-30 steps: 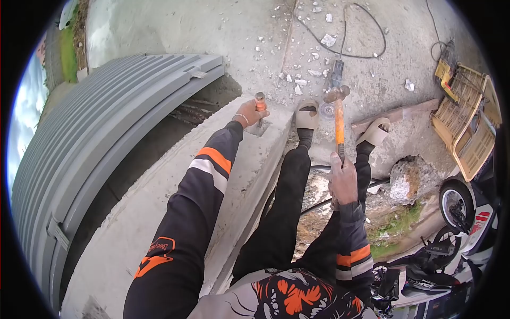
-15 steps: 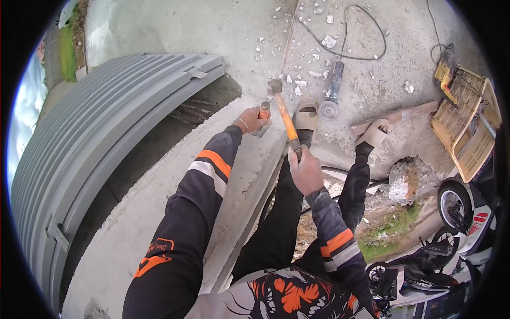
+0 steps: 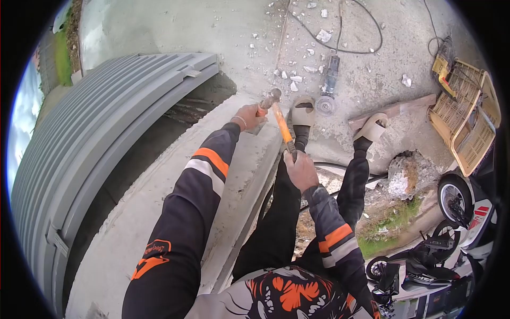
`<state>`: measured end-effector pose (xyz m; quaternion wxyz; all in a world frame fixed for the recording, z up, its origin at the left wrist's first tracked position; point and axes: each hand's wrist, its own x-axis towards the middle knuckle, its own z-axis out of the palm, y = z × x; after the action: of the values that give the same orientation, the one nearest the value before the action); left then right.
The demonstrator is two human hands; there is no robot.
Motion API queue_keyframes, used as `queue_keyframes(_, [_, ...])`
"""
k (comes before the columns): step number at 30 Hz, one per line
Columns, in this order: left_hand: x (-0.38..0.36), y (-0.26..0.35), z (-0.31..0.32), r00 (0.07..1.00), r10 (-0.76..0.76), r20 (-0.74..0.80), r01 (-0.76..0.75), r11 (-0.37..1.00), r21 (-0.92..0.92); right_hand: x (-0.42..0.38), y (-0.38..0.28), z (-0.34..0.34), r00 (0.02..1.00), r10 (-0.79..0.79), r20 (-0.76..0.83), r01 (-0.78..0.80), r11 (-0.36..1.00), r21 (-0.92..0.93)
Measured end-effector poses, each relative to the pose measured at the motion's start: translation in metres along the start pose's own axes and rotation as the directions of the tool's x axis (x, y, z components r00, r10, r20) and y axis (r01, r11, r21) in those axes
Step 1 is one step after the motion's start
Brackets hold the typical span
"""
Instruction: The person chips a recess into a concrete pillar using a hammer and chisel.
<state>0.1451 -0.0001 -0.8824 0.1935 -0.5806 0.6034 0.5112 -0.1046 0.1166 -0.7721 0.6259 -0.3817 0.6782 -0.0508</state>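
My left hand (image 3: pixel 248 117) is closed around the orange grip of a chisel (image 3: pixel 262 110) over the concrete ledge (image 3: pixel 234 159); the hand hides much of the tool. In my right hand (image 3: pixel 302 171) is a hammer (image 3: pixel 283 123) with an orange and yellow handle, gripped near its dark end. The hammer's metal head overlaps the top of the chisel in this view.
An angle grinder (image 3: pixel 330 74) with a cable lies among concrete chips (image 3: pixel 323 36). Right of it are a wooden plank (image 3: pixel 396 110), a yellow power tool (image 3: pixel 442 66) and a plastic crate (image 3: pixel 451 117). A grey corrugated panel (image 3: pixel 106 117) curves at left; motorcycles (image 3: pixel 430 258) stand lower right.
The hammer head has come down and left onto the chisel's top, where a gap showed before. My right hand has shifted slightly left and down; my left hand still holds the chisel.
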Motion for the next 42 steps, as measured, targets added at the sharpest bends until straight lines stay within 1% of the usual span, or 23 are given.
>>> queue_keyframes(2, [0.019,-0.003,-0.01,0.999,0.011,-0.038,-0.009,0.999,0.05,-0.02,-0.004,-0.021,0.971,0.226,0.076,-0.234,0.964,0.126])
queue_keyframes(4, [0.008,-0.009,0.006,1.0,-0.021,-0.018,0.023,0.995,0.093,-0.044,0.005,-0.04,0.977,0.198,-0.078,-0.187,0.973,0.136])
queue_keyframes(8, [0.029,-0.008,-0.005,0.999,-0.025,-0.025,0.024,0.998,-0.05,-0.039,0.046,-0.072,0.944,0.33,-0.023,-0.306,0.898,0.316])
queue_keyframes(10, [0.032,0.017,-0.018,0.999,-0.039,-0.032,0.04,0.999,0.03,-0.036,0.044,-0.095,0.915,0.402,0.025,-0.381,0.844,0.379])
queue_keyframes(11, [0.034,0.019,-0.019,0.998,-0.05,-0.038,0.053,0.996,0.069,-0.031,0.048,-0.094,0.942,0.333,-0.035,-0.294,0.874,0.387])
queue_keyframes(14, [0.028,0.007,-0.003,0.999,-0.049,0.0,0.048,0.996,0.079,-0.032,0.032,-0.111,0.956,0.29,0.04,-0.273,0.834,0.48])
queue_keyframes(15, [0.021,0.005,0.002,1.0,-0.003,-0.013,0.005,0.987,0.164,-0.034,0.023,-0.116,0.967,0.246,0.061,-0.231,0.757,0.611])
queue_keyframes(18, [0.019,0.011,0.009,0.999,0.023,0.023,-0.026,0.988,0.153,-0.041,-0.026,-0.164,0.986,0.166,-0.012,-0.11,0.701,0.704])
queue_keyframes(21, [0.024,0.012,0.01,0.997,-0.03,0.074,0.014,0.977,0.212,-0.05,-0.078,-0.191,0.959,0.001,-0.282,0.252,0.447,0.859])
queue_keyframes(23, [0.025,0.016,0.009,0.995,-0.039,0.093,0.014,0.967,0.253,-0.043,-0.101,-0.188,0.865,-0.067,-0.498,0.5,0.219,0.838])
queue_keyframes(24, [0.027,0.02,0.008,0.994,-0.042,0.1,0.013,0.962,0.273,-0.034,-0.101,-0.163,0.818,-0.005,-0.576,0.562,0.228,0.795])
queue_keyframes(25, [0.027,0.022,0.008,0.994,-0.035,0.101,0.006,0.963,0.269,-0.028,-0.084,-0.121,0.842,0.033,-0.539,0.518,0.231,0.823])
queue_keyframes(26, [0.027,0.024,0.006,0.994,-0.026,0.104,-0.003,0.964,0.267,-0.012,-0.017,-0.045,0.875,0.062,-0.479,0.335,0.637,0.694])
queue_keyframes(27, [0.024,0.025,0.008,0.994,-0.02,0.108,-0.009,0.965,0.261,-0.016,-0.006,-0.025,0.919,-0.019,-0.394,0.175,0.914,0.365])
queue_keyframes(28, [0.023,0.026,0.01,0.992,-0.028,0.121,-0.005,0.965,0.264,-0.013,0.029,0.005,0.998,0.055,-0.039,-0.051,0.993,0.103])
queue_keyframes(30, [0.042,0.031,0.003,0.992,-0.02,0.126,-0.016,0.96,0.28,0.002,0.04,-0.002,0.97,0.219,0.108,-0.244,0.896,0.372])
queue_keyframes(33, [0.038,0.034,0.006,0.987,-0.057,0.15,0.013,0.959,0.283,-0.029,0.0,-0.103,0.979,0.199,0.049,-0.193,0.82,0.539])
queue_keyframes(34, [0.032,0.035,0.007,0.985,-0.079,0.154,0.032,0.958,0.284,-0.04,-0.024,-0.146,0.971,0.211,0.116,-0.234,0.712,0.662])
queue_keyframes(36, [0.034,0.025,0.011,0.992,0.011,0.126,-0.052,0.943,0.329,-0.044,-0.055,-0.198,0.976,0.102,-0.192,0.12,0.486,0.866])
queue_keyframes(39, [0.035,0.017,0.016,0.99,0.022,0.138,-0.067,0.942,0.33,-0.023,-0.087,-0.203,0.746,0.058,-0.663,0.651,0.144,0.745])
queue_keyframes(40, [0.037,0.016,0.018,0.99,0.024,0.142,-0.069,0.943,0.327,-0.019,-0.087,-0.177,0.741,0.113,-0.662,0.657,0.083,0.749])
queue_keyframes(41, [0.041,0.016,0.019,0.989,0.029,0.148,-0.077,0.942,0.326,-0.011,-0.053,-0.12,0.827,0.059,-0.56,0.549,0.132,0.825])
queue_keyframes(42, [0.04,0.02,0.02,0.987,0.02,0.157,-0.068,0.948,0.31,-0.008,-0.013,-0.065,0.882,0.039,-0.469,0.344,0.628,0.698])
